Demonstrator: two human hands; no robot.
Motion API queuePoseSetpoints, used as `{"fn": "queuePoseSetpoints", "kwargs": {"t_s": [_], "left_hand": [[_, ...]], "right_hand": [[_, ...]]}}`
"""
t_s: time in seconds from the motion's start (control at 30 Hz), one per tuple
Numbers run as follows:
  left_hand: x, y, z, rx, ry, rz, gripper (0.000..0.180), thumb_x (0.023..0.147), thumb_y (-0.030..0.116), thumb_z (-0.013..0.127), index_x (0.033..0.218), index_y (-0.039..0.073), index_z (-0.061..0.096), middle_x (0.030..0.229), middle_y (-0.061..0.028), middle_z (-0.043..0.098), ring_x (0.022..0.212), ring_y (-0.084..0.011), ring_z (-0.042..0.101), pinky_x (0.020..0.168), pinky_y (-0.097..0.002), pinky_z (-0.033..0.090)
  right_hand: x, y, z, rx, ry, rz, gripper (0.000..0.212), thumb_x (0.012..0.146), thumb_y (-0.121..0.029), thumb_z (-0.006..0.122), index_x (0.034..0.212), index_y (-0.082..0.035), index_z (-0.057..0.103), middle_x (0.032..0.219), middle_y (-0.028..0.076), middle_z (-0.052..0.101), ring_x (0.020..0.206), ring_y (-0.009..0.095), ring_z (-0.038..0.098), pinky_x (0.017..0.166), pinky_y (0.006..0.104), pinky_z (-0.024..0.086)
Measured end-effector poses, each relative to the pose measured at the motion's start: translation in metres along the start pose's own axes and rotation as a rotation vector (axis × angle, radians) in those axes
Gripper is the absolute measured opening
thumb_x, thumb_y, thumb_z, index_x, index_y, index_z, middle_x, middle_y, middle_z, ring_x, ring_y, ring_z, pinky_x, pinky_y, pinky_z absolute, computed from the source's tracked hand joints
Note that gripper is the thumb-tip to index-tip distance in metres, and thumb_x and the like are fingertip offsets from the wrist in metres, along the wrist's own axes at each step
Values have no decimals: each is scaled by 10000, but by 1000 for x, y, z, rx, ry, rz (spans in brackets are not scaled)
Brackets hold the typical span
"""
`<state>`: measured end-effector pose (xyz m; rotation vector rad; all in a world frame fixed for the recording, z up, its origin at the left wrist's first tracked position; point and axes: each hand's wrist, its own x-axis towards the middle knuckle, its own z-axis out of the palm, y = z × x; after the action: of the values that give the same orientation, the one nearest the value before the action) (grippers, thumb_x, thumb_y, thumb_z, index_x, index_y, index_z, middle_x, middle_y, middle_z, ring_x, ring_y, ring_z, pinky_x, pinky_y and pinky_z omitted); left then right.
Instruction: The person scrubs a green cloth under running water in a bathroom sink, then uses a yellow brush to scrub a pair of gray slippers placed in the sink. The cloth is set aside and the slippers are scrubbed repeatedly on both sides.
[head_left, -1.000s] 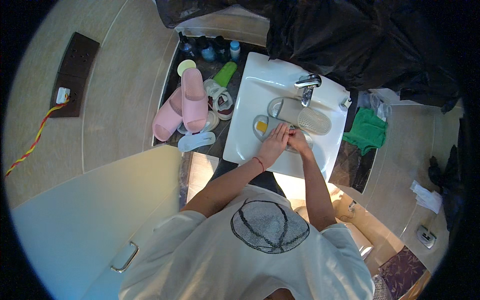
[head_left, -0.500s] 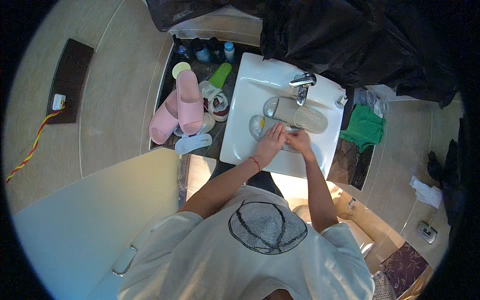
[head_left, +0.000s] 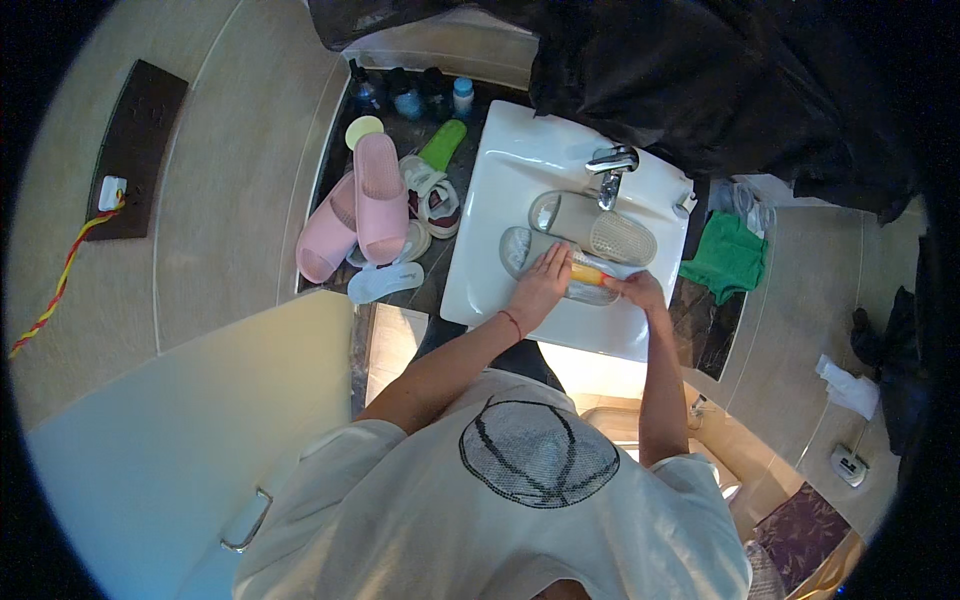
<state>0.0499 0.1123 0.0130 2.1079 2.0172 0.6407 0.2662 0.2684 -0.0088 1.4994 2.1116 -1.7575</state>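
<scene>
Two grey-beige slippers lie in the white sink (head_left: 480, 285), the far slipper (head_left: 625, 238) under the tap and the near slipper (head_left: 515, 250) closer to me. My left hand (head_left: 541, 292) holds the near slipper down, its fingers laid together across the strap. A slim yellow-orange and white brush-like tool (head_left: 590, 274) lies along that slipper; its working end is unclear. My right hand (head_left: 640, 290) pinches the tool's right end with closed fingers. The slipper's right part shows below the tool.
Pink slippers (head_left: 380, 200), white sandals (head_left: 436, 205), a green insole-shaped piece (head_left: 443, 146) and a pale blue sole (head_left: 385, 283) crowd the left counter. Bottles (head_left: 407, 103) stand behind them. The chrome tap (head_left: 612, 165) overhangs the sink. A green cloth (head_left: 725, 255) lies to its right.
My right hand has moved right, away from my left hand. The yellow end of the tool has shifted right from the slipper's left end. My left hand stays on the slipper.
</scene>
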Motion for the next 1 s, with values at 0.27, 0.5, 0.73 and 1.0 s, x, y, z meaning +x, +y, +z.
{"fn": "queuePoseSetpoints", "kwargs": {"t_s": [0.27,0.5,0.73,1.0], "left_hand": [[0,-3,0,-45,-25,-3,469,873,41,506,1321,-89,461,1465,-224,410,1386,-325,393,1119,-398,376],[2,3,0,-34,-21,15,478,870,46,506,1325,-92,460,1474,-227,391,1392,-325,382,1126,-401,363],[1,-4,-2,5,-35,19,497,864,43,503,1341,-88,446,1473,-230,390,1382,-336,391,1134,-397,351],[3,1,-2,-5,-19,6,486,864,45,500,1330,-88,455,1454,-233,404,1373,-338,399,1132,-394,354]], "right_hand": [[14,-9,51,-279,44,150,740,630,-716,748,809,2,746,706,177,694,647,271,677,616,371,515],[-26,72,-46,-243,-9,484,541,732,-533,807,891,-20,740,670,-12,632,554,105,508,504,268,394],[-21,45,6,-163,11,231,686,686,-696,740,720,-11,723,628,75,652,585,196,614,569,340,473],[-27,-9,52,-358,78,310,731,714,-707,705,875,5,747,816,178,721,778,264,706,710,376,530]]}}
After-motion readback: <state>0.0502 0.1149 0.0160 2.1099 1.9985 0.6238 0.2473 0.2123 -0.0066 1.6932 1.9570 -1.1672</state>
